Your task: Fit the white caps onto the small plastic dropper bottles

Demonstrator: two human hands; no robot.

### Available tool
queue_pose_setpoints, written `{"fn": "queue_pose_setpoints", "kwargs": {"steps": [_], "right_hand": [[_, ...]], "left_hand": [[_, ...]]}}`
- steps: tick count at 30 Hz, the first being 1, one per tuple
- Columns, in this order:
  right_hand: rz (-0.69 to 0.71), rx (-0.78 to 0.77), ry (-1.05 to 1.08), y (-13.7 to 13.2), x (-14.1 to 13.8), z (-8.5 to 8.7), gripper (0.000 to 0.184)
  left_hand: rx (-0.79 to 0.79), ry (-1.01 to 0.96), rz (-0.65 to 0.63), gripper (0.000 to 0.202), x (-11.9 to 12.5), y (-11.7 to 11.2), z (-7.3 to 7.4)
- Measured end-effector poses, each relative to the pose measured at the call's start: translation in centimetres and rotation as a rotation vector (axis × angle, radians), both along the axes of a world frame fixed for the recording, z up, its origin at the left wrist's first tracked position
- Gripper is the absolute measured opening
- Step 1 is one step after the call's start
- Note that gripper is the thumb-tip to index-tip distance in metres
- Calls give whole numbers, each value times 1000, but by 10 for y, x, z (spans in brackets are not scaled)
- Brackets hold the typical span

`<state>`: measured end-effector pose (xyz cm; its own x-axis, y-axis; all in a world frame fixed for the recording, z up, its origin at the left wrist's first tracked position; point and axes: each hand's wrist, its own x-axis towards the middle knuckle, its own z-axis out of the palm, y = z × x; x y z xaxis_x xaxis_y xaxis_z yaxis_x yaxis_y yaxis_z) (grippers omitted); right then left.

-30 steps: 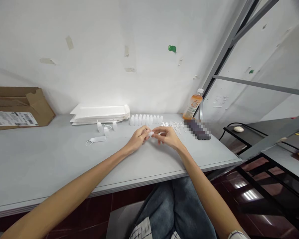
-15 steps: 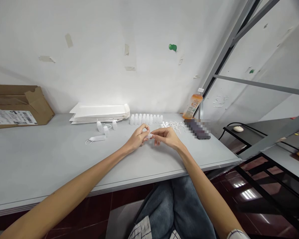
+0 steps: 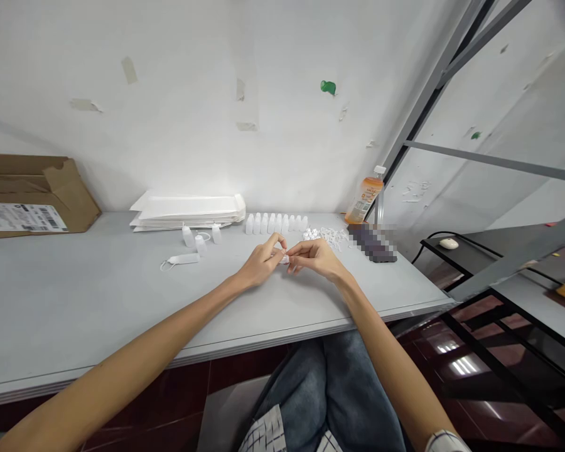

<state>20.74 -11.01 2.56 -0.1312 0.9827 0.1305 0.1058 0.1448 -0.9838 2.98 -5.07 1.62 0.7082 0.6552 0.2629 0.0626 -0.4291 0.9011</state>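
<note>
My left hand is closed around a small translucent squeeze bottle, mostly hidden by the fingers. From the other side, my right hand pinches at its end; whatever small part may sit in those fingertips cannot be made out. Just beyond both hands stand several capless bottles in rows. To their right are a little heap of white caps and a tangle of thin white plastic straps. Left of my hands, bottles with pointed tips stand upright, and one strapped bottle lies flat.
A stack of white sheets lies against the wall, with an open cardboard box at far left. An orange drink bottle and a dark blurred-out object are at the right. The grey table's front edge runs under my forearms.
My fingers have shifted slightly around the bottle, and my left index finger and thumb now reach closer to my right fingertips. The camera view has tilted a little; the other things stay put.
</note>
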Motion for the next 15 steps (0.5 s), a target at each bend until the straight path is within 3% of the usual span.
{"fn": "queue_pose_setpoints", "kwargs": {"steps": [15], "right_hand": [[45,-30,-12,-2,3,-4,37]], "left_hand": [[-585,7,-10,17,6,-1,1]]}}
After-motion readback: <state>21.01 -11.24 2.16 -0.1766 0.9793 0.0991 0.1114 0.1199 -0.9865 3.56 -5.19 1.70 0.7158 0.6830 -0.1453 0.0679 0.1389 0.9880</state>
